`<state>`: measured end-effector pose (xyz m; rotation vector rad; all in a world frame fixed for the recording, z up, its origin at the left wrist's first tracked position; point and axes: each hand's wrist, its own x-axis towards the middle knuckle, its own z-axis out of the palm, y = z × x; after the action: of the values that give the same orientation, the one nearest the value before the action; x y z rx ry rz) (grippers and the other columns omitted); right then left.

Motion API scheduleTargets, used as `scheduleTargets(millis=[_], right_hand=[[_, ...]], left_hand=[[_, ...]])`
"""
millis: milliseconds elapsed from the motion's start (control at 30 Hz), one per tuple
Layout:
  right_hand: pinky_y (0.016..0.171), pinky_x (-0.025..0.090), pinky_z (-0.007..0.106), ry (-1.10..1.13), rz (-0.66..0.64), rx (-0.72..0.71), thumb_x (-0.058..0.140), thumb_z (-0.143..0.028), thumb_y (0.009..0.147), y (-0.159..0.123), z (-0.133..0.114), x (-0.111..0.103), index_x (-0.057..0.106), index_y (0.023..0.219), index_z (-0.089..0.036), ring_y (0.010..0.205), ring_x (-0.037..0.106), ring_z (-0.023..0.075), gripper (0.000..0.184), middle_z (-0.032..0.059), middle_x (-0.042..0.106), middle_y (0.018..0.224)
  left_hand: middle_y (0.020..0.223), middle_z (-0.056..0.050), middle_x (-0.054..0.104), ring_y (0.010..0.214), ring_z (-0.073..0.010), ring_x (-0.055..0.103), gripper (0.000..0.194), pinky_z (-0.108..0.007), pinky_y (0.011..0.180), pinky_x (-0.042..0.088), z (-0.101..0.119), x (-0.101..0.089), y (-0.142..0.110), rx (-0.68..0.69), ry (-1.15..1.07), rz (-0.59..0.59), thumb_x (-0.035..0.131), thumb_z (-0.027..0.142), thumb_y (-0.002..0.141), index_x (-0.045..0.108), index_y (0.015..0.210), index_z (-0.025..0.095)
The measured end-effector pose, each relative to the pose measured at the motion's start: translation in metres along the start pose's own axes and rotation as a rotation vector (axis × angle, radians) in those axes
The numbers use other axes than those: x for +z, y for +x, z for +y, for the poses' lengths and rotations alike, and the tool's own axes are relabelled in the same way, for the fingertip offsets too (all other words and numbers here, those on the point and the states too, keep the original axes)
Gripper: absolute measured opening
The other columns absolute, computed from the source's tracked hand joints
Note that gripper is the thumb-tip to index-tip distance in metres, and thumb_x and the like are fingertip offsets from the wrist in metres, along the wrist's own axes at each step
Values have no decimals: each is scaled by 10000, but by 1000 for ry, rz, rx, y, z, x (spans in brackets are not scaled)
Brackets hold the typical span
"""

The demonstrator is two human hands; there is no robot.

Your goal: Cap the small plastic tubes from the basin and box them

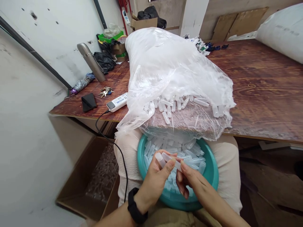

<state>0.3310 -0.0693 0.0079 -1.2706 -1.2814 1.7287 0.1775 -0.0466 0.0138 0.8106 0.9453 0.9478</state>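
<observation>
My left hand (155, 176), with a black band on its wrist, is closed around translucent white plastic tubes; two of them show. One short tube (160, 159) points up between thumb and fingers. Across the fingers lies a longer tube (170, 160), and my right hand (190, 178) pinches its lower right end between thumb and forefinger. Both hands are over a teal basin (214, 171) resting on my lap. Many similar tubes (194, 160) fill the basin, lying in all directions.
A large clear plastic bag (163, 63) spills more tubes at the edge of the wooden table (265, 104). To its left are a power bank (117, 102) with a cable, keys (106, 92), a black wallet (89, 102) and a flask (92, 62). A cardboard box (78, 186) stands below.
</observation>
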Motion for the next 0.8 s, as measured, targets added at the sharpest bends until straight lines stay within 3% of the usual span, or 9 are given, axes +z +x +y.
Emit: scheduleTargets(millis=[100, 167, 267, 333, 400, 467, 567, 700, 800], right_hand=[[606, 500, 310, -49, -79, 11, 186, -708, 983, 4, -3, -5, 517, 803, -255, 577, 575, 181, 589, -1, 600, 652], [711, 514, 328, -342, -120, -13, 251, -593, 1029, 7, -4, -9, 596, 922, -240, 708, 635, 198, 505, 22, 670, 774], [845, 499, 334, -868, -227, -58, 556, -325, 961, 15, -1, -11, 660, 1118, -217, 962, 679, 235, 218, 75, 717, 1079], [846, 500, 309, -1018, -314, -83, 649, -164, 846, 22, 2, -8, 692, 1139, -200, 1015, 692, 253, 298, 99, 718, 1152], [801, 503, 296, -1067, -360, -83, 607, -53, 801, 30, 4, -1, 732, 1056, -160, 965, 716, 263, 303, 123, 750, 1071], [766, 500, 306, -1129, -374, -82, 520, 14, 799, 35, 5, 5, 746, 996, -121, 915, 730, 275, 329, 153, 765, 992], [740, 495, 317, -1190, -384, -84, 479, 48, 783, 36, 6, 10, 743, 991, -103, 893, 733, 288, 369, 176, 763, 987], [765, 502, 340, -1207, -349, -76, 481, 53, 769, 30, 9, 7, 731, 1042, -104, 937, 720, 308, 402, 193, 755, 1010], [788, 524, 369, -1160, -315, -86, 483, 21, 808, 27, 11, 0, 733, 1015, -100, 934, 719, 316, 346, 196, 747, 995]], left_hand=[[1042, -65, 761, 1125, -228, 663, 374, -370, 1004, 469, 9, -7, 10, -7, 12, -22, 703, 492, 866, 499, 1047, 236], [999, -48, 750, 1032, -208, 682, 330, -343, 928, 499, 19, -16, 23, 15, 136, -39, 609, 481, 927, 477, 1110, 240], [993, -33, 720, 915, -179, 682, 206, -291, 812, 514, 32, -28, 48, 79, 733, -254, 453, 359, 1000, 515, 1146, 228], [1017, -28, 721, 925, -190, 684, 153, -289, 813, 512, 35, -32, 62, 102, 1107, -455, 517, 280, 962, 594, 1082, 224], [1019, -48, 731, 967, -244, 689, 178, -342, 861, 509, 31, -31, 73, 101, 1285, -541, 650, 211, 868, 636, 1046, 213], [1007, -99, 733, 1000, -313, 685, 269, -420, 896, 501, 23, -28, 80, 97, 1383, -538, 723, 145, 788, 646, 1043, 182], [956, -123, 727, 988, -347, 685, 201, -462, 897, 501, 14, -24, 85, 99, 1490, -548, 723, 103, 772, 666, 953, 171], [1024, -98, 688, 958, -286, 681, 126, -398, 885, 511, 17, -27, 82, 134, 1491, -535, 733, 236, 833, 686, 941, 190], [1118, -69, 641, 990, -221, 655, 216, -329, 904, 494, 29, -30, 71, 181, 1310, -436, 683, 355, 894, 695, 1057, 212]])
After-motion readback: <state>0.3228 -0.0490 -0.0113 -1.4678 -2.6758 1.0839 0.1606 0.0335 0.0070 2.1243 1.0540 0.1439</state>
